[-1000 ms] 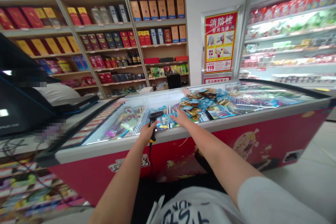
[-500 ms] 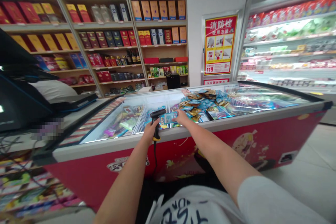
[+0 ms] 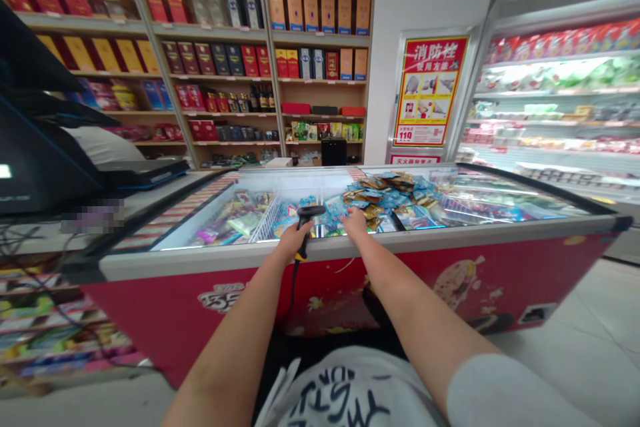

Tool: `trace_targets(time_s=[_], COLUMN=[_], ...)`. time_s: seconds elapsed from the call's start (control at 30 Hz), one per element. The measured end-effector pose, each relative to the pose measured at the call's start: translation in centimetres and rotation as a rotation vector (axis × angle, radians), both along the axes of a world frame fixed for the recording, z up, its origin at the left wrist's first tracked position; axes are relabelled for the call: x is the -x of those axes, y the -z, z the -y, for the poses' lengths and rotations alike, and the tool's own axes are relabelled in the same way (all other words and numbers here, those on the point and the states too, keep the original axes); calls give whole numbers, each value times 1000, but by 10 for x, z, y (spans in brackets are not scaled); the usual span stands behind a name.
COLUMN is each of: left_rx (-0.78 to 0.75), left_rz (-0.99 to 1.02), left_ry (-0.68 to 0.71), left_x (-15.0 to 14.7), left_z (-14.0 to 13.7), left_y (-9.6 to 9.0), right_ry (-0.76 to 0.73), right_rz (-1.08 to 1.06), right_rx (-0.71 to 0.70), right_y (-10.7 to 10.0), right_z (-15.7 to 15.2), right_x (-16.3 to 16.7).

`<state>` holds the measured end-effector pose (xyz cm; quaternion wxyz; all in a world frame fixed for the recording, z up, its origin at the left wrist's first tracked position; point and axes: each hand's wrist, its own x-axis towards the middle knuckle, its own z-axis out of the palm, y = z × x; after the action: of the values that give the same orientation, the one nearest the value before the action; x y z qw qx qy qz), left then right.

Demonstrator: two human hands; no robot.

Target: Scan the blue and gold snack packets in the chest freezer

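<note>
My left hand is closed around the grip of a black and yellow barcode scanner, held over the front rim of the chest freezer. A cable hangs down from the scanner's handle. In my right hand is a blue ice cream packet, pinched by its edge just right of the scanner's head. Beyond that hand, a heap of blue and brown ice cream packets lies on top of the freezer. More coloured packets lie inside, left of a white wire divider.
A dark checkout machine stands on the counter at the left, with loose cables below. Shelves of boxed goods line the back wall. A red and yellow poster hangs beside a lit display fridge.
The blue packet has turned from lying level before the scanner to a tilted position, slightly farther right. Both hands and the scanner sit a little more to the right in view.
</note>
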<state>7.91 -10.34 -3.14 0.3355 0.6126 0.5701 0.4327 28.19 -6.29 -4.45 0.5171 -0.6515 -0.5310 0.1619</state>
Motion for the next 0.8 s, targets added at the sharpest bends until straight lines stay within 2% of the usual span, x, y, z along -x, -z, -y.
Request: trace_targets(time_s=[0.2, 0.43, 0.53, 0.8], left_rx=[-6, 36, 47, 84], left_rz=[66, 252, 260, 413], left_ry=[60, 40, 40, 71], left_x=[5, 7, 7, 7], left_z=[9, 5, 5, 13], left_y=[2, 1, 1, -8], right_ry=[-36, -37, -23, -20], right_rz=[22, 44, 49, 48], right_rx=[12, 17, 21, 39], right_y=[-4, -4, -2, -1], right_z=[8, 7, 6, 3], right_x=[2, 1, 0, 1])
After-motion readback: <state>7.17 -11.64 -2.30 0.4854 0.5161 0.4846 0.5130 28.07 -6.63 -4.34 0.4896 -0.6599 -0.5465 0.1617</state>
